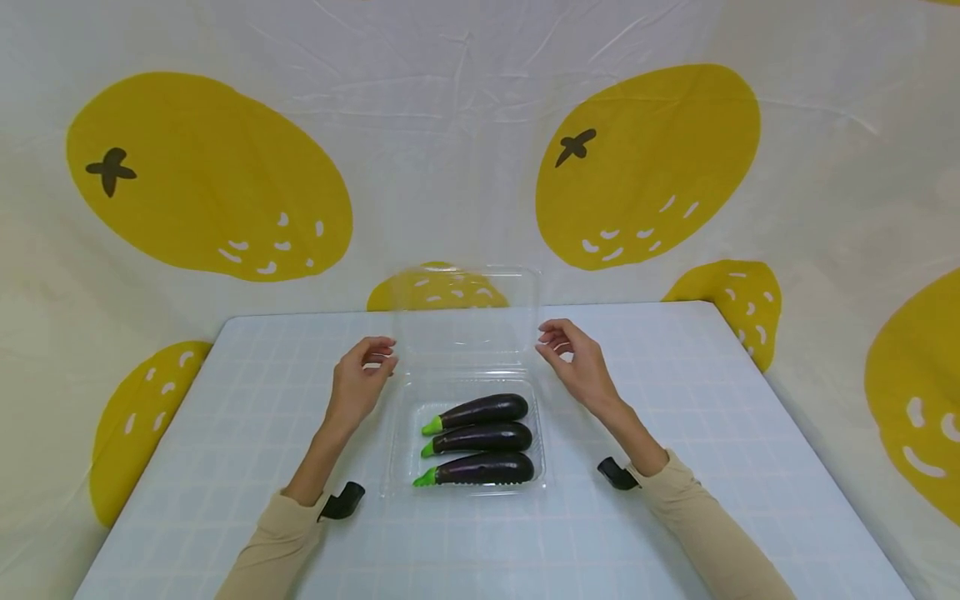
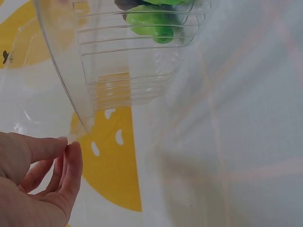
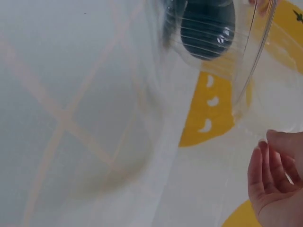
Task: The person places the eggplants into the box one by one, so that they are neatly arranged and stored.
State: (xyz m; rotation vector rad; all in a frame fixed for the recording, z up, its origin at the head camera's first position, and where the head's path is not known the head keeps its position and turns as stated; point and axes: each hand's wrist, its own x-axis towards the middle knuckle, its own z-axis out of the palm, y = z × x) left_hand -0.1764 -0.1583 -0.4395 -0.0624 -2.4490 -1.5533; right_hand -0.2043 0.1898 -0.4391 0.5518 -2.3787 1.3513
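A clear plastic clamshell container stands mid-table with its lid (image 1: 467, 337) raised behind the base (image 1: 401, 479). Three dark eggplants lie side by side in the base: a back one (image 1: 491, 408), a middle one (image 1: 487, 437) and a front one (image 1: 487, 468), green stem ends to the left. My left hand (image 1: 358, 385) pinches the lid's left edge between thumb and fingertips; the left wrist view shows the fingertips meeting at the clear plastic. At the opposite edge, my right hand (image 1: 583, 371) pinches the lid likewise. The thin plastic is hard to make out between the fingers.
Pale blue cloth with a faint grid covers the table (image 1: 697, 492). Behind it hangs a white curtain (image 1: 450, 167) printed with large yellow fruits, close to the table's back edge. Black wrist mounts (image 1: 343, 502) stick out from both beige sleeves.
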